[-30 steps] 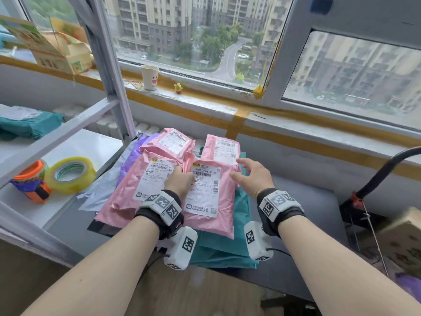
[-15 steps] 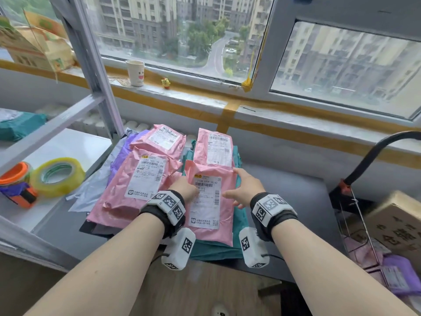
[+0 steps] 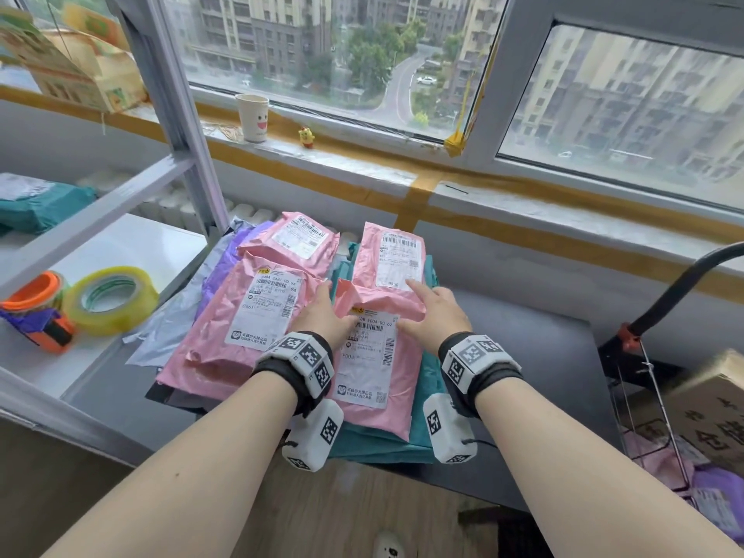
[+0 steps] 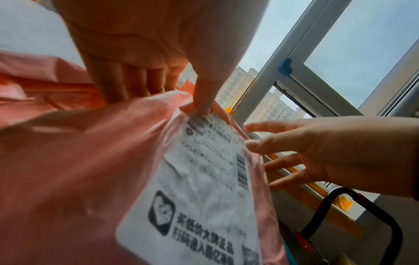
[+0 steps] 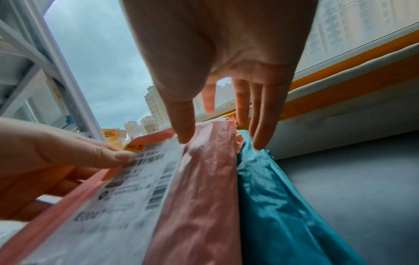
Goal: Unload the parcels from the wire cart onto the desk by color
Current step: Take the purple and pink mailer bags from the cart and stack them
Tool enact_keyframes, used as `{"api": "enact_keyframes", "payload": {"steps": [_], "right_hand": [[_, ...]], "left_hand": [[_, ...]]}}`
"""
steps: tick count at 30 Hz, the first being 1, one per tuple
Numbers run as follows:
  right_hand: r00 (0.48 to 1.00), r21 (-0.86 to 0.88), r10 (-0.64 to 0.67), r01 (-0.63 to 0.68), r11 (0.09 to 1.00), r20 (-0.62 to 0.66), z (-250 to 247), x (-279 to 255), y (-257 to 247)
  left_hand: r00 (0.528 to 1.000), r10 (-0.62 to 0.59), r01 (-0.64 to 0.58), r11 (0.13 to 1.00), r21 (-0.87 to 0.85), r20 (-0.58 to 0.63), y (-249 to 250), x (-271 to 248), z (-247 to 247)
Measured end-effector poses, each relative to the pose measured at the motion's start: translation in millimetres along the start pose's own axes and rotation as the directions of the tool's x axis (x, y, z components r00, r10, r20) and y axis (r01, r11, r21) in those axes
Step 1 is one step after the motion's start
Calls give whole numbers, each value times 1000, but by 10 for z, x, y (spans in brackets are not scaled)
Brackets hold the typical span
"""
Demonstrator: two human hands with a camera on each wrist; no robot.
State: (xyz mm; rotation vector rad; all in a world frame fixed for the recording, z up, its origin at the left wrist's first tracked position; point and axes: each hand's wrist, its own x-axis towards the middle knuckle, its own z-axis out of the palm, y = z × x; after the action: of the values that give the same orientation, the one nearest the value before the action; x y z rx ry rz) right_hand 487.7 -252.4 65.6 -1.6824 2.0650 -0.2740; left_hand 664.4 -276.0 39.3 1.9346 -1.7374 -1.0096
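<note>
Several pink parcels lie on the grey desk [image 3: 543, 376]. The front pink parcel [image 3: 374, 368] rests on a teal parcel [image 3: 422, 432]. My left hand [image 3: 322, 312] pinches this pink parcel [image 4: 90, 179] at its far left edge, thumb on the white label and fingers underneath. With straight fingers, my right hand [image 3: 435, 312] touches the far right corner of the parcel [image 5: 192, 197], beside the teal parcel [image 5: 272, 197]. Other pink parcels sit at the left [image 3: 257, 316] and behind [image 3: 392, 255]. A purple parcel [image 3: 225, 267] lies under the left ones.
The wire cart [image 3: 652, 416] stands at the right with a cardboard box [image 3: 716, 408] and a purple parcel [image 3: 716, 497] in it. A white shelf frame [image 3: 177, 114] at the left holds a yellow tape roll [image 3: 112, 300] and an orange tape dispenser [image 3: 36, 312]. A paper cup [image 3: 253, 116] stands on the sill.
My right hand has come in from beside the front pink parcel onto its far right corner. The left hand keeps its hold on the left edge. The parcel has shifted slightly.
</note>
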Motion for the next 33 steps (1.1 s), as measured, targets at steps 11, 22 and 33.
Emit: {"api": "enact_keyframes", "payload": {"steps": [11,22,33], "right_hand": [[994,-99,15,-4,995,107,47,408,-83],[992,90,-59,49,995,111,-117,473,203],[998,181,-18,6,983,62,-37,493,211]], "left_hand": [[999,8,-7,999,53,-31,28,45,44],[997,-70,74,991,113,-32,181,277,107],[988,-127,117,987,-110,-88,120,223,31]]}}
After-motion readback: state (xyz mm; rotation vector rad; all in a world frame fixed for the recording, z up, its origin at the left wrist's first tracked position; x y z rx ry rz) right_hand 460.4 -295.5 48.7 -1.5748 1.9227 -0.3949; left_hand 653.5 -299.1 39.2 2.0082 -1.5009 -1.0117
